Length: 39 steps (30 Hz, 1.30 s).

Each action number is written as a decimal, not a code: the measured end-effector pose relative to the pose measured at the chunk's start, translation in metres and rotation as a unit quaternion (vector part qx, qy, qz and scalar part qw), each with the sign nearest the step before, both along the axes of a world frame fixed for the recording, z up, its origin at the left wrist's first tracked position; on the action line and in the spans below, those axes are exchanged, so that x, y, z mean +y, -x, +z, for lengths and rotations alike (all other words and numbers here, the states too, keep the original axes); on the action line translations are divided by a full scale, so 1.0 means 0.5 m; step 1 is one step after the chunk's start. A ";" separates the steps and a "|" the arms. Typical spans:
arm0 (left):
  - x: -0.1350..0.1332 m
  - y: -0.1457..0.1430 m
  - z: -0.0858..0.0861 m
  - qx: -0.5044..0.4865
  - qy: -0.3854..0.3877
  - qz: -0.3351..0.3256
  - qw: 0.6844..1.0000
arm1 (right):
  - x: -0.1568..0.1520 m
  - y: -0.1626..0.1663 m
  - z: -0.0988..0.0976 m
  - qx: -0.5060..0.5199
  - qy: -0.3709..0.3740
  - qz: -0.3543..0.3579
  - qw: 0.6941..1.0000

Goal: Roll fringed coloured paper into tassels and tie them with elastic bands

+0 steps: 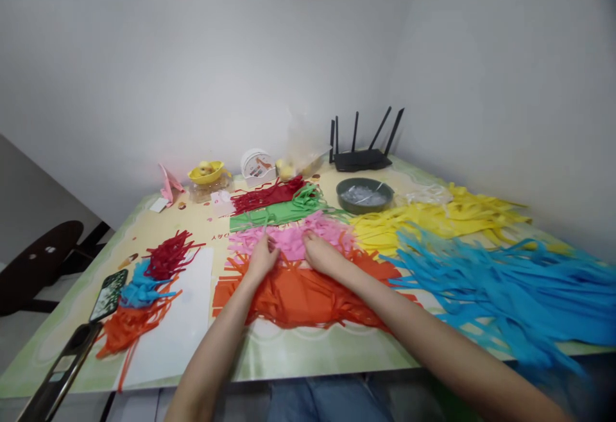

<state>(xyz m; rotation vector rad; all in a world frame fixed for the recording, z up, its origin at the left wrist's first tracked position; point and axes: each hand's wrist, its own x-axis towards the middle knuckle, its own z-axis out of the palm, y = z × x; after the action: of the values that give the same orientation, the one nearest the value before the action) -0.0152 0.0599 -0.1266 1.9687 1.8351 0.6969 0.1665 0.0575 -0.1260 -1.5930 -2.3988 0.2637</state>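
A pink fringed sheet (289,240), thin like soft cloth or crepe paper, lies across the middle of the table. My left hand (263,256) has its fingers closed at the left part of it. At the right part, my right hand (321,253) pinches the pink material, its fingers pressed together. Under my wrists and forearms spreads an orange fringed sheet (293,297) with creases. Just beyond the pink one are a green fringed sheet (262,215) and a dark red fringed sheet (274,195). My fingertips are partly hidden against the pink strips.
Yellow strips (423,220) and blue strips (520,281) spread over the right side. A dark green bowl (364,196) and a black router (363,160) stand at the back. On the left lie red, blue and orange bunches (139,290), a white sheet (180,319) and a phone (109,295).
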 end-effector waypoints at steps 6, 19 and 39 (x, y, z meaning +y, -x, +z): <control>-0.027 0.001 0.029 0.088 -0.032 -0.002 0.996 | 0.016 -0.098 0.029 0.031 -0.039 -0.099 0.994; -0.015 -0.051 0.056 0.205 0.011 -0.229 0.952 | 0.015 -0.035 0.007 -0.050 0.020 0.125 0.991; 0.048 -0.037 0.075 0.192 0.122 -0.186 0.956 | 0.044 -0.047 0.029 -0.061 0.106 0.062 0.991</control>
<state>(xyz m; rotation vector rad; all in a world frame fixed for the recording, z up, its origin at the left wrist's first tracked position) 0.0036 0.0842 -0.0892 2.2964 1.5722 -0.0313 0.1902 0.0797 -0.1117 -1.5900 -2.6460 0.4712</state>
